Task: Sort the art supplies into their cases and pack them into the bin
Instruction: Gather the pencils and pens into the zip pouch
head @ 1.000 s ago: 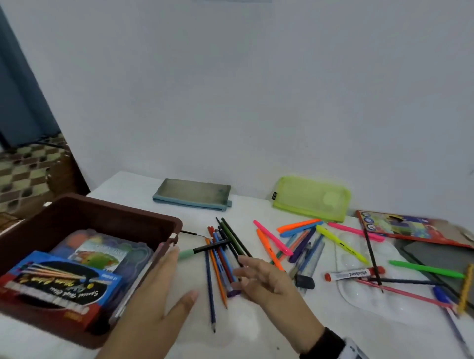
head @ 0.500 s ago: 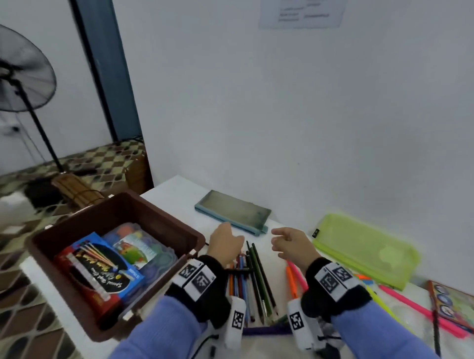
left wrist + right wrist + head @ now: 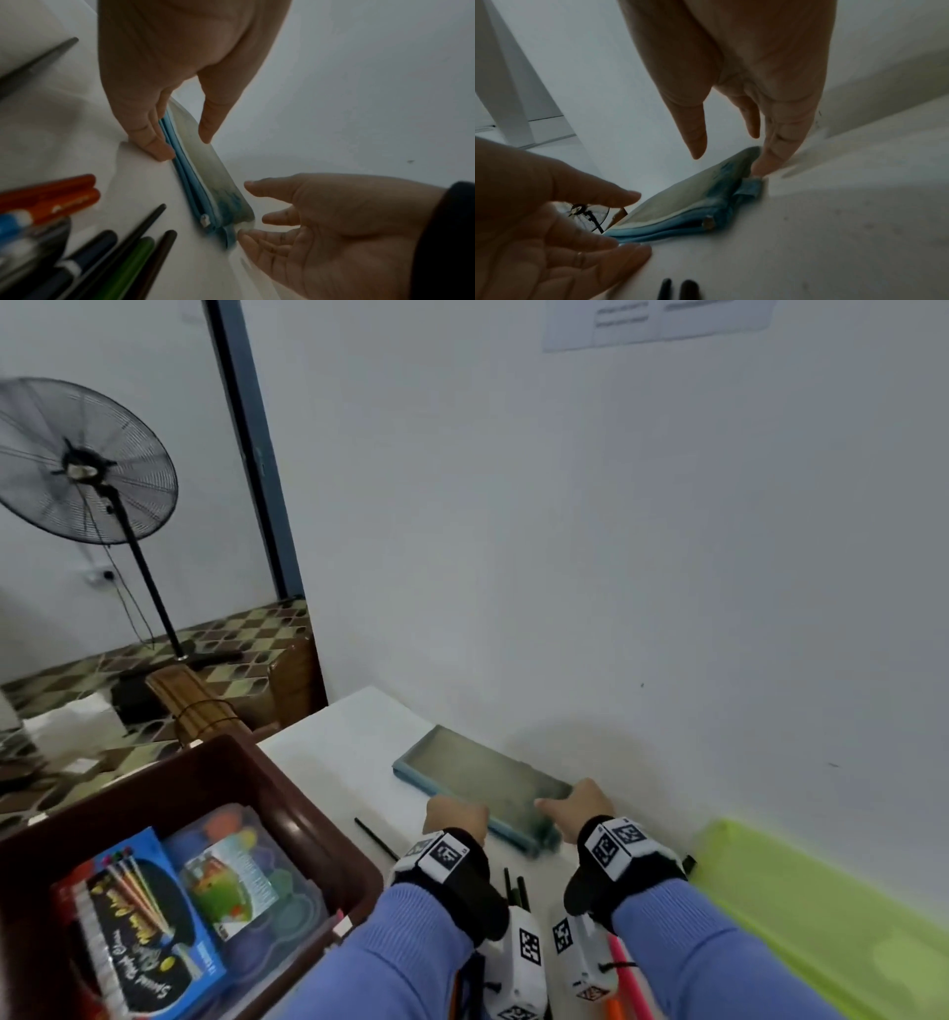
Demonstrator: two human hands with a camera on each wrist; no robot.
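blue sleeves and wrist trackers nearest in head view, loose pencils [image 3: 133, 253] and orange markers [image 3: 51, 194] lying on the white tabletop [image 3: 349, 752] below the wrists. brown bin [image 3: 287, 819] at near left, already holding a blue boxed set [image 3: 149, 927] and a clear paint case [image 3: 246, 875]. green mesh pouch [image 3: 821, 922] at right along the wall.

further out, left hand [image 3: 454, 816] at the near long edge of the blue-trimmed pencil case [image 3: 482, 783]; fingers [image 3: 154, 142] straight, tips touching the blue zipper edge, thumb hovering over the top face, not clamped yet. right hand [image 3: 577, 806] at the case's right end; fingers [image 3: 770, 162] relaxed and spread, one tip on the corner by the zipper tab, holding nothing. case flat on the tabletop, close to the wall, zipper looks closed.

step judged: about to pick up or open the case to load pencils. early in task, most supplies unsorted.

risks: case thin and flat on tabletop, fingertips may slide off the edge instead of getting under it. pushing forward could shove it into the wall. zipper pull small, right hand may miss it. forearms over loose pencils, drag-back could roll them off the tabletop.

beyond: standing fan [image 3: 87, 464] on tiled floor, paper notice high on wall.
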